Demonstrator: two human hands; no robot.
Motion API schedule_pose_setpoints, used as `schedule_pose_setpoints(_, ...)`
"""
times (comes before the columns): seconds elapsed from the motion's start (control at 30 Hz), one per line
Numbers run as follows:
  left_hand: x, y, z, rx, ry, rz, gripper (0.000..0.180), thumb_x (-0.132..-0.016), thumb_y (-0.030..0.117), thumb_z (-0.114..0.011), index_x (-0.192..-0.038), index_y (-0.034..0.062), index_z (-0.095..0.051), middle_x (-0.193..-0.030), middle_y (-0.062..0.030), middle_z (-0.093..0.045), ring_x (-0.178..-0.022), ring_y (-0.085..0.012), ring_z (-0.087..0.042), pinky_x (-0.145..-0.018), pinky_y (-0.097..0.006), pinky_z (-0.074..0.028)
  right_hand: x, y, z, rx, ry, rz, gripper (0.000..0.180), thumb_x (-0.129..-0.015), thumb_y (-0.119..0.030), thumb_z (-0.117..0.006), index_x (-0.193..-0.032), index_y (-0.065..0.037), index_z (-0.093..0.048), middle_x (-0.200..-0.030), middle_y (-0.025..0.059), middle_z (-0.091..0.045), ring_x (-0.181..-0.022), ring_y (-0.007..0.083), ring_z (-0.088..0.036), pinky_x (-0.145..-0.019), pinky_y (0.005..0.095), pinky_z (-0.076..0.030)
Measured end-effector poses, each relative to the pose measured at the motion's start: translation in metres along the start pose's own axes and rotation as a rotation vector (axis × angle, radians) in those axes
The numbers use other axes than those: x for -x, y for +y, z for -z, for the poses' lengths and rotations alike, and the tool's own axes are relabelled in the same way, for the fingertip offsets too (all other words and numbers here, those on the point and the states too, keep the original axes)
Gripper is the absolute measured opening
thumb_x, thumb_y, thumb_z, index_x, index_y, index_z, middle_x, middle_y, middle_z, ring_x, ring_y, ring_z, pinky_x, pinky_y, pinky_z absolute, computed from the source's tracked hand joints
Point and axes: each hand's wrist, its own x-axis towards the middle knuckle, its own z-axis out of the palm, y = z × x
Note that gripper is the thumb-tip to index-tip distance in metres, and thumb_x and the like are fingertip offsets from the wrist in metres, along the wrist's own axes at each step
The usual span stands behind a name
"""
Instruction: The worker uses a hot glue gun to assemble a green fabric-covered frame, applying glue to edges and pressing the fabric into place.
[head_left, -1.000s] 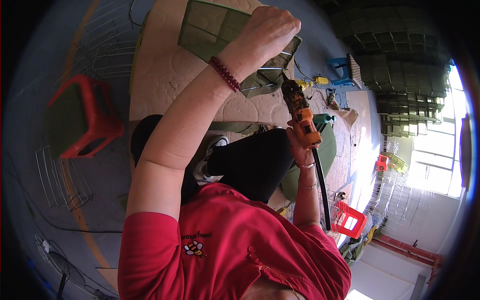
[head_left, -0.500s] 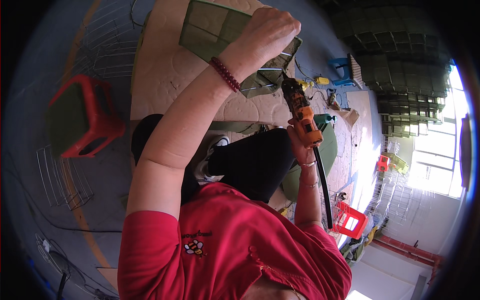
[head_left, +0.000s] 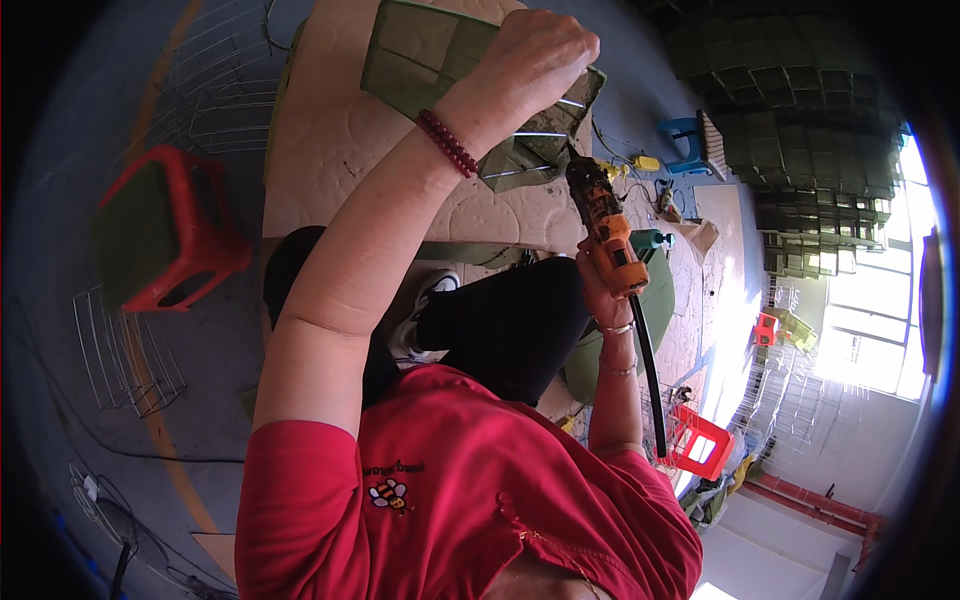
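Now orange power tool (head_left: pixel 603 222) tip-up, lengthwise

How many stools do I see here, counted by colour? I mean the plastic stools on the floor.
Red stools: 3, namely the big one at left, one by the cable's end, and a small far one.
Blue stools: 1.
Total: 4 stools.
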Motion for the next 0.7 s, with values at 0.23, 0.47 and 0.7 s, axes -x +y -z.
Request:
schedule_pose_setpoints(0.23,0.001,-0.002,0.004,0.014,-0.009,0.006,0.021,-0.086,0.011,-0.059,-0.069,0.0001,-0.065,-0.065,-0.0169,-0.065,-0.065,-0.0272,-0.067,-0.06,-0.038,-0.052,0.005,0.003,0.0,-0.091,-0.006,-0.081,0.029,-0.076,-0.008,-0.078,-0.101,-0.003,-0.064,-0.09,0.0031,-0.07,-0.082,0.0119,-0.066,-0.077,0.0269,-0.052)
schedule_pose_setpoints(0.47,0.0,-0.001,0.005,0.058,-0.046,0.023,0.019,-0.083,0.011,-0.063,-0.069,-0.0009,-0.065,-0.067,-0.0184,-0.066,-0.066,-0.0284,-0.068,-0.061,-0.039,-0.053,0.004,0.007,0.001,-0.056,-0.004,-0.003,0.028,-0.076,-0.008,-0.078,-0.099,-0.003,-0.065,-0.089,0.0033,-0.07,-0.082,0.012,-0.066,-0.076,0.027,-0.052)
schedule_pose_setpoints(0.7,0.001,-0.004,0.009,0.07,-0.053,0.018,0.018,-0.082,0.01,-0.065,-0.068,-0.0012,-0.064,-0.067,-0.019,-0.065,-0.066,-0.0292,-0.068,-0.061,-0.038,-0.053,0.004,0.007,-0.002,-0.118,0.024,-0.065,0.03,-0.074,-0.01,-0.08,-0.099,-0.003,-0.065,-0.087,0.0028,-0.069,-0.079,0.0119,-0.065,-0.073,0.0271,-0.052)
